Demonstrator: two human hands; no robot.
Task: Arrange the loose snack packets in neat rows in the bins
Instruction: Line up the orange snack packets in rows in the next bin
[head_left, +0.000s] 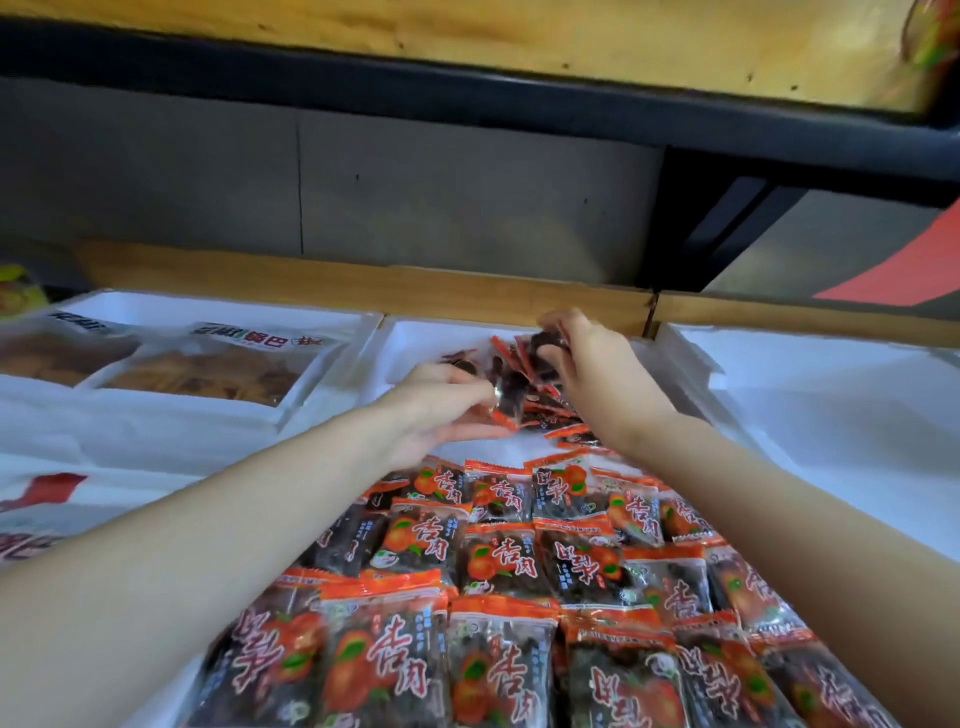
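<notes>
The loose snack packets (524, 400) lie in a jumbled heap at the 12 o'clock end of the middle bin (415, 338), a white foam box. They overlap at all angles, some face down, so that dark fruit shows through the clear film between orange-red sealed ends. Both hands reach into this heap. The left hand (441, 410) comes in from 8 o'clock, its thumb and fingers curled to pinch one packet by its clear edge. The right hand (597, 374) comes in from 4 o'clock, its fingers bent round another packet lifted a little above the pile. Taking them one at a time probably lets each packet be turned flat and squared before it joins a line. Toward 6 o'clock the same bin is filled with arranged rows (519, 571), packets lying flat and edge to edge, each row lapping the next. Most show the orange fruit picture and red lettering, though some sit upside down. A strip of bare white foam separates the rows from the heap, and that appears to be where the next row will go. At 9 o'clock a neighbouring bin (322, 400) holds large clear bags (208, 364) of pale snacks. At 3 o'clock stands another white bin (805, 389). A wooden ledge (363, 280) runs behind all three.
</notes>
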